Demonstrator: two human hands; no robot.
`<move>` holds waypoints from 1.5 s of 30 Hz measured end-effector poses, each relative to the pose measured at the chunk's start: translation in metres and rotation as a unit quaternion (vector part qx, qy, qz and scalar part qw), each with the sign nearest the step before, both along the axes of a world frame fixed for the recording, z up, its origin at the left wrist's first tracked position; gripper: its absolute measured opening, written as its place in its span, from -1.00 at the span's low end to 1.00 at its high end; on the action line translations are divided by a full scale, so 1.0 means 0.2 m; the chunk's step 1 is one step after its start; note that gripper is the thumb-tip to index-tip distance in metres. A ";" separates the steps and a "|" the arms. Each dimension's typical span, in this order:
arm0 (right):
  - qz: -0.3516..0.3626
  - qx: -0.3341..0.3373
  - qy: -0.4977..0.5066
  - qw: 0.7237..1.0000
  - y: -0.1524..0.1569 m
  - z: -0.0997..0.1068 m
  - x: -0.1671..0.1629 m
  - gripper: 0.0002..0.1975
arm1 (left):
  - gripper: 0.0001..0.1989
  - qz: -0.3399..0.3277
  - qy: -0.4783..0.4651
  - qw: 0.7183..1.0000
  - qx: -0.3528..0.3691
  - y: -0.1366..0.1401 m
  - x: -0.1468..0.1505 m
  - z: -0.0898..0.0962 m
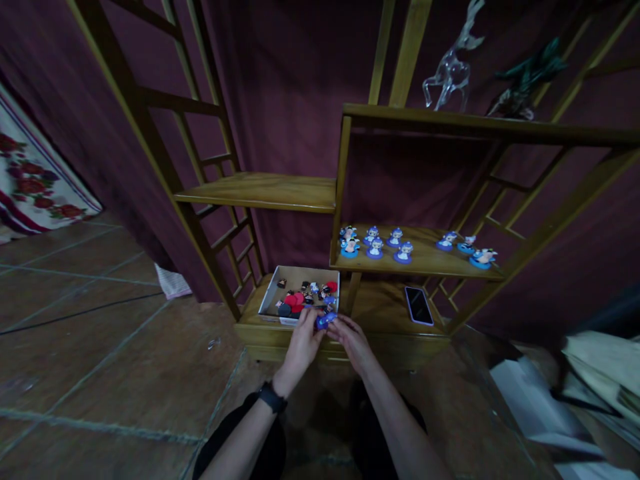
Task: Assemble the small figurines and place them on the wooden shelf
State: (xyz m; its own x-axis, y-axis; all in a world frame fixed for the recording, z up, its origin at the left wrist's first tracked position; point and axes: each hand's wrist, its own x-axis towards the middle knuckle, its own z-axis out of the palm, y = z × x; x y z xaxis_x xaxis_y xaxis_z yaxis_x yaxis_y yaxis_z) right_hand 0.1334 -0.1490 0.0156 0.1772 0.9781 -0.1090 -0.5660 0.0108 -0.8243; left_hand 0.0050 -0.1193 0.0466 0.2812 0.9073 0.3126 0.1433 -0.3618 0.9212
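Observation:
Both hands meet around a small purple-blue figurine (326,321) just in front of the cardboard box's near edge. My left hand (304,337) wraps its fingers about the figurine's left side. From the other side, my right hand (351,339) pinches it with closed fingers. Parts of the figurine are hidden behind the fingers. Behind them, the open cardboard box (270,293) holds several small figures and round red and dark bases in a loose heap. On the shelf up to the right stand several purple-based figurines (375,249) and blue-based figurines (483,258).
The wooden display shelf (260,190) has posts and lattice sides. A phone (419,305) lies on the lower board, right of the box. A glass deer (450,67) and a dark green ornament (525,80) stand on the upper shelf. White bags (603,373) are at the right.

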 end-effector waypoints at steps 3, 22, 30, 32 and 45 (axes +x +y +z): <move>-0.005 -0.010 0.004 1.000 0.02 -0.01 0.01 -0.65 | -0.70 -0.004 0.013 1.000 0.026 0.00 0.00 0.00; -0.024 -0.032 -0.114 0.993 0.14 -0.06 0.00 -0.68 | -0.68 -0.040 -0.274 0.887 -0.369 0.17 -0.04 -0.21; -0.014 -0.032 -0.135 0.990 0.16 -0.06 -0.01 -0.71 | -0.82 -0.049 -0.299 0.861 -0.410 0.20 -0.06 -0.22; -0.005 -0.028 -0.140 0.990 0.16 -0.07 -0.01 -0.70 | -0.83 -0.037 -0.293 0.861 -0.413 0.21 -0.06 -0.22; -0.026 -0.006 -0.235 0.972 0.18 -0.11 -0.02 -0.75 | -0.89 0.011 -0.305 0.848 -0.434 0.23 -0.06 -0.22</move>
State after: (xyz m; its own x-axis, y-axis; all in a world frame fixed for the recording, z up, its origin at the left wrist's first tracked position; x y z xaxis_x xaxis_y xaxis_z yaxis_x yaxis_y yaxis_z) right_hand 0.1290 -0.1123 -0.0057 0.2586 0.9659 -0.0149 -0.1252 0.0182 -0.9920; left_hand -0.0065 -0.0741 0.0034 0.2869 0.8733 -0.3938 -0.4582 0.4861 0.7441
